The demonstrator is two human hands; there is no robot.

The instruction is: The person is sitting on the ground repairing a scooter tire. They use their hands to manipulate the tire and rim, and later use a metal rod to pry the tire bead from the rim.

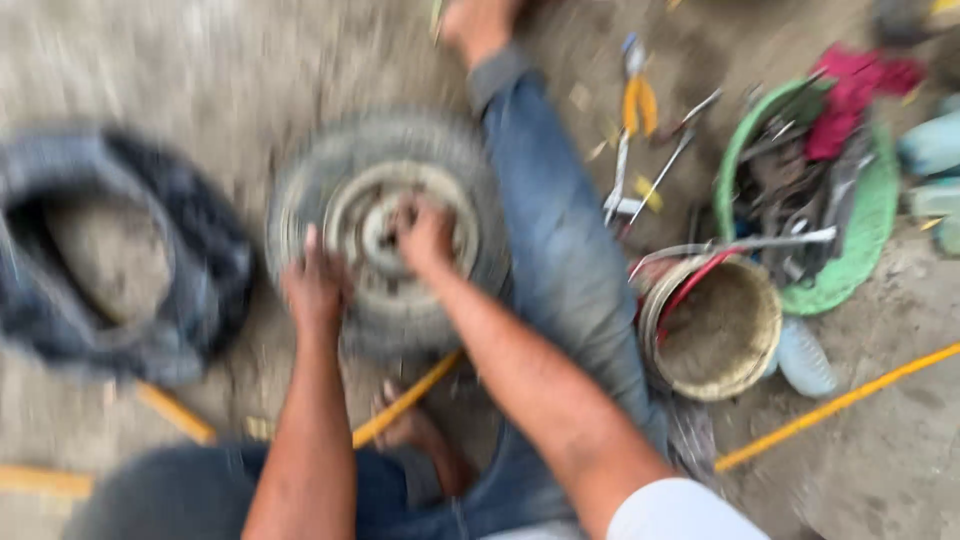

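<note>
Hands, two: left hand (315, 285) laid flat on one wheel (385, 225); right hand (425, 235) curled at hub, grip unclear; one loose tyre (120, 250) seen left.

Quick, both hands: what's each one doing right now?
Left hand: resting on the small wheel's tyre; grip cannot be told, too blurred.
Right hand: on the metal rim; grip cannot be told.

Ground-level tyre-repair spot (tool basin (868, 225), tyre (385, 235))
</note>
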